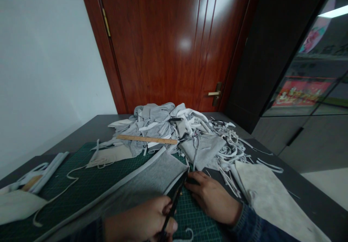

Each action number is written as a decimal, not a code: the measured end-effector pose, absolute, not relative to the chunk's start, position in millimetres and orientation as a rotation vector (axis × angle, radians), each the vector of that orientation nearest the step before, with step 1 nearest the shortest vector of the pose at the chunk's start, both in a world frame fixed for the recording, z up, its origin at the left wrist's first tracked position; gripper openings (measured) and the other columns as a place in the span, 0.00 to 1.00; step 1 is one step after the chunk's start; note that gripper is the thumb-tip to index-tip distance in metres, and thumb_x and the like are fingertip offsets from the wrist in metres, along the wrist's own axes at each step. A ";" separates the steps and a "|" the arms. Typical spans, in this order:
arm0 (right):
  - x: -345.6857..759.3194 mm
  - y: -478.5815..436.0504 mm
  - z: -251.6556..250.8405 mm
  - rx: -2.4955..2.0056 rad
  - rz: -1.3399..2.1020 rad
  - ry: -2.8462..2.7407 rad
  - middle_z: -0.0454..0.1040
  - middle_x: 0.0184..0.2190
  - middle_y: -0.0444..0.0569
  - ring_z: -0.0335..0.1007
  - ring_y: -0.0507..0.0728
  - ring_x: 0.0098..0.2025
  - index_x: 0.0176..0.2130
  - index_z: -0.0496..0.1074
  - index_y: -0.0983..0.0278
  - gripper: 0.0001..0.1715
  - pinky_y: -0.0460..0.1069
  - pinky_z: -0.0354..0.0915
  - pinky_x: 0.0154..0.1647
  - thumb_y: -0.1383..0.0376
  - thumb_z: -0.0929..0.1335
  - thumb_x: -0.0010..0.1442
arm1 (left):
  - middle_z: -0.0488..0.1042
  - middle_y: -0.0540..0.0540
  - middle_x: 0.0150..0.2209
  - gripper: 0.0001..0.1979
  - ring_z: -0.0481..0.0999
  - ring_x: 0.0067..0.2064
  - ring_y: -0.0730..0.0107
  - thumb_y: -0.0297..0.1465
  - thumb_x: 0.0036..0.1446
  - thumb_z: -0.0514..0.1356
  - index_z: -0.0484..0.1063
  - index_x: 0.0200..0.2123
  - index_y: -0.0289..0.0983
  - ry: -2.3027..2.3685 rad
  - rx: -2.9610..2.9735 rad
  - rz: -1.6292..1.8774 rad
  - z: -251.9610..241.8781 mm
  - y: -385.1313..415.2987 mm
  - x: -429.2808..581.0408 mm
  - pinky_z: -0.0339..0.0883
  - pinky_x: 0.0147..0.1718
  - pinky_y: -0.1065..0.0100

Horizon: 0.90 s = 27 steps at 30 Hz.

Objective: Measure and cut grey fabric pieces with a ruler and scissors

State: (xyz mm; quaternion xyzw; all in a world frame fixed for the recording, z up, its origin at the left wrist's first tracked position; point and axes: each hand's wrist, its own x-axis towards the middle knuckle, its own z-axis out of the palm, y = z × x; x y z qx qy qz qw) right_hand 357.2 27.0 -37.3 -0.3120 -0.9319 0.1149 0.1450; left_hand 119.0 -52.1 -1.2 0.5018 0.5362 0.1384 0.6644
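My left hand [148,214] is closed round the handles of black scissors [174,205], whose blades point away from me and to the right. The blades lie along the right edge of a long grey cloth [146,178] with a pale border. My right hand [209,196] is closed, thumb and forefinger pinched at the far corner of that cloth, close to the blade tips. Something dark shows between these fingers, but I cannot make it out. Beneath the hands lies a green cutting mat [202,222] with grid lines. A short pale scrap [187,234] rests near its front edge.
Grey and white cloth [154,117] is heaped at the back, a wooden ruler [146,139] across its front. Tangled strips [232,149] and a cream sheet [272,195] lie on the right. Pale rolled pieces [50,171] lie left. A wooden door [168,53] stands behind.
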 end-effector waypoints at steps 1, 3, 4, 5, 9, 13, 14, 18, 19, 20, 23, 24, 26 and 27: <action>357.2 27.1 -37.3 -0.898 0.328 -2.684 0.71 0.65 0.54 0.68 0.64 0.64 0.58 0.79 0.61 0.24 0.56 0.67 0.67 0.73 0.65 0.67 | 0.77 0.53 0.27 0.18 0.76 0.28 0.67 0.33 0.44 0.61 0.66 0.41 0.39 1.206 1.130 0.321 -2.1 -52.4 118.8 0.58 0.23 0.71; 357.3 26.7 -37.0 -0.897 0.321 -2.684 0.71 0.64 0.54 0.68 0.64 0.64 0.58 0.79 0.61 0.24 0.57 0.67 0.67 0.73 0.65 0.67 | 0.77 0.52 0.27 0.19 0.76 0.28 0.67 0.34 0.43 0.62 0.65 0.41 0.39 1.203 1.121 0.341 -3.9 -52.7 118.3 0.58 0.23 0.71; 357.3 26.3 -36.8 -0.897 0.320 -2.687 0.71 0.64 0.54 0.68 0.64 0.64 0.58 0.79 0.61 0.24 0.57 0.67 0.67 0.72 0.65 0.67 | 0.77 0.52 0.28 0.19 0.76 0.28 0.66 0.34 0.43 0.63 0.65 0.41 0.39 1.207 1.119 0.346 -4.8 -52.8 117.9 0.58 0.23 0.71; 357.4 25.7 -36.5 -0.898 0.321 -2.688 0.71 0.64 0.54 0.68 0.65 0.64 0.58 0.79 0.61 0.24 0.57 0.67 0.67 0.72 0.65 0.67 | 0.77 0.51 0.28 0.19 0.76 0.28 0.66 0.34 0.43 0.63 0.66 0.41 0.40 1.207 1.114 0.348 -5.6 -52.8 117.5 0.58 0.23 0.72; 357.5 24.7 -36.0 -0.904 0.336 -2.680 0.71 0.64 0.54 0.68 0.64 0.64 0.58 0.79 0.61 0.24 0.57 0.66 0.67 0.73 0.65 0.67 | 0.76 0.51 0.28 0.20 0.76 0.27 0.66 0.34 0.42 0.64 0.66 0.41 0.40 1.203 1.092 0.349 -5.2 -52.1 117.3 0.56 0.22 0.72; 357.1 26.7 -39.3 -0.878 0.344 -2.680 0.71 0.64 0.54 0.67 0.64 0.64 0.58 0.78 0.61 0.24 0.57 0.65 0.68 0.73 0.65 0.67 | 0.76 0.50 0.28 0.19 0.75 0.27 0.66 0.33 0.42 0.62 0.66 0.41 0.39 1.244 1.095 0.325 1.0 -52.4 118.9 0.55 0.22 0.72; 356.8 27.2 -40.6 -0.868 0.347 -2.683 0.71 0.63 0.54 0.67 0.64 0.64 0.59 0.78 0.61 0.24 0.57 0.65 0.68 0.72 0.66 0.67 | 0.76 0.50 0.28 0.19 0.75 0.28 0.67 0.32 0.42 0.62 0.66 0.41 0.39 1.251 1.096 0.325 2.8 -52.9 118.7 0.55 0.22 0.73; 353.7 25.9 -44.9 -0.843 0.357 -2.685 0.70 0.64 0.54 0.65 0.64 0.64 0.63 0.75 0.60 0.27 0.58 0.66 0.68 0.71 0.66 0.67 | 0.76 0.50 0.28 0.18 0.75 0.29 0.67 0.31 0.44 0.62 0.68 0.41 0.38 1.276 1.122 0.307 8.6 -56.8 112.8 0.55 0.24 0.73; 352.4 24.7 -45.5 -0.836 0.359 -2.678 0.70 0.64 0.53 0.65 0.64 0.65 0.63 0.74 0.59 0.28 0.58 0.65 0.68 0.71 0.66 0.67 | 0.76 0.50 0.28 0.18 0.75 0.29 0.67 0.32 0.44 0.61 0.68 0.41 0.38 1.275 1.134 0.305 9.5 -58.0 110.4 0.56 0.24 0.73; 351.0 23.3 -45.9 -0.824 0.363 -2.669 0.70 0.63 0.52 0.64 0.63 0.65 0.64 0.74 0.58 0.28 0.57 0.65 0.68 0.72 0.65 0.68 | 0.76 0.50 0.28 0.17 0.75 0.29 0.67 0.32 0.44 0.61 0.68 0.41 0.39 1.271 1.149 0.304 10.1 -59.1 108.0 0.56 0.24 0.73; 346.9 19.8 -46.8 -0.764 0.367 -2.643 0.71 0.62 0.51 0.60 0.62 0.68 0.65 0.73 0.58 0.29 0.56 0.61 0.72 0.72 0.65 0.68 | 0.75 0.51 0.28 0.18 0.75 0.29 0.67 0.32 0.41 0.61 0.68 0.40 0.39 1.261 1.178 0.299 11.4 -61.6 102.6 0.56 0.24 0.73; 346.1 19.3 -47.3 -0.750 0.366 -2.635 0.71 0.63 0.51 0.59 0.62 0.69 0.65 0.72 0.58 0.29 0.56 0.59 0.73 0.72 0.65 0.68 | 0.75 0.51 0.28 0.18 0.75 0.30 0.67 0.33 0.40 0.61 0.69 0.39 0.39 1.268 1.178 0.291 11.9 -62.1 101.6 0.56 0.24 0.72; 345.3 19.2 -48.6 -0.736 0.364 -2.623 0.70 0.64 0.51 0.57 0.62 0.71 0.66 0.72 0.59 0.30 0.56 0.57 0.75 0.72 0.65 0.68 | 0.76 0.51 0.29 0.19 0.76 0.31 0.65 0.33 0.40 0.61 0.70 0.39 0.39 1.289 1.176 0.272 13.9 -62.6 100.7 0.57 0.24 0.72; 345.3 19.5 -49.4 -0.736 0.366 -2.622 0.69 0.65 0.51 0.56 0.62 0.71 0.66 0.72 0.59 0.30 0.57 0.57 0.75 0.72 0.66 0.68 | 0.76 0.51 0.29 0.19 0.76 0.32 0.65 0.34 0.39 0.61 0.70 0.40 0.40 1.298 1.179 0.269 15.2 -62.7 100.7 0.57 0.24 0.72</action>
